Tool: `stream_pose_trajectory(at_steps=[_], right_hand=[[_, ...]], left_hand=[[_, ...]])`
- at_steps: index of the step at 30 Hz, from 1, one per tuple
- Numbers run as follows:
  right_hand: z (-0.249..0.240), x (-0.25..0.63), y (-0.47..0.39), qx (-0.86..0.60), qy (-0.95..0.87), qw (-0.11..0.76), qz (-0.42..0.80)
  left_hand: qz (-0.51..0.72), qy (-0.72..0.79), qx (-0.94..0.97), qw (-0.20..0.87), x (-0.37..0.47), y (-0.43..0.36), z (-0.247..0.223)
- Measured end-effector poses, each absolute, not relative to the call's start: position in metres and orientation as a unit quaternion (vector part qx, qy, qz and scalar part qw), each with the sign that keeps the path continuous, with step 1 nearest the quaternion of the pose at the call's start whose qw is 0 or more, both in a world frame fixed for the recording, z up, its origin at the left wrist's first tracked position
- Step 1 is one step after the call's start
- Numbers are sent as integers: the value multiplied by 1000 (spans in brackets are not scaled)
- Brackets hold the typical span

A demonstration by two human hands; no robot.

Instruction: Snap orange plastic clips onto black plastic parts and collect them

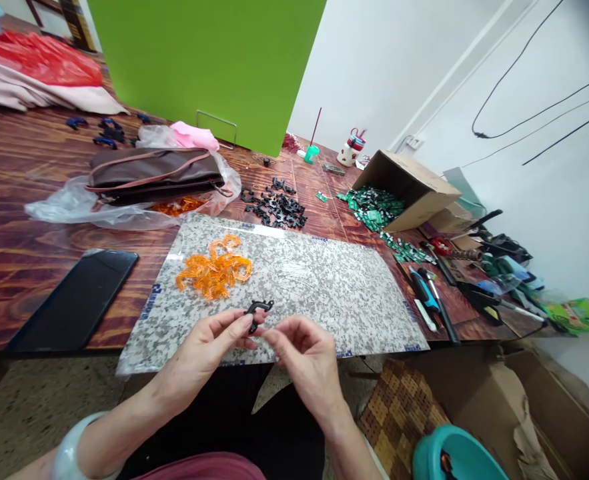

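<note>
Between the fingertips of my left hand [207,343] is a small curved black plastic part [260,306], held above the front of a speckled grey board [344,293]. My right hand [308,353] is closed in a pinch right beside the lower end of that part; anything in its fingertips is too small to make out. Behind my left hand, a pile of clear orange curved plastic pieces [213,270] lies on the board. Thin white strands [294,272] rest near the board's middle. Past its far edge sits a heap of similar black parts [279,210].
A dark phone [77,300] lies left of the board, a brown bag [154,172] on plastic behind it. At right, a tipped cardboard box [414,180] spills green circuit boards [374,207]. Tools, including a blue-handled cutter [423,288], lie nearby. Below stands a teal bucket [454,453].
</note>
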State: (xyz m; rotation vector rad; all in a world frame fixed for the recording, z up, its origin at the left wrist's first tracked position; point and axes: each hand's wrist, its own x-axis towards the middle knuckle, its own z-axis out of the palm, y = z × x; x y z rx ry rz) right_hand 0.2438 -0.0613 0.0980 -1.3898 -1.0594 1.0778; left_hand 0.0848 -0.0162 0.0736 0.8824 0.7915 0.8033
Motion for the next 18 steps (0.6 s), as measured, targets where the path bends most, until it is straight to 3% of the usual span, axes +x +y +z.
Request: stream_pose_trajectory(at_steps=[3, 7, 18], right_hand=[[106, 260, -50, -596, -472, 500, 414], [108, 263, -38, -540, -501, 459, 497], [107, 269, -63, -513, -437, 517, 527]], left_hand=[[321, 356, 490, 727, 82, -11, 84], [302, 361, 548, 692, 83, -11, 91], [325, 373, 634, 595, 103, -29, 87]])
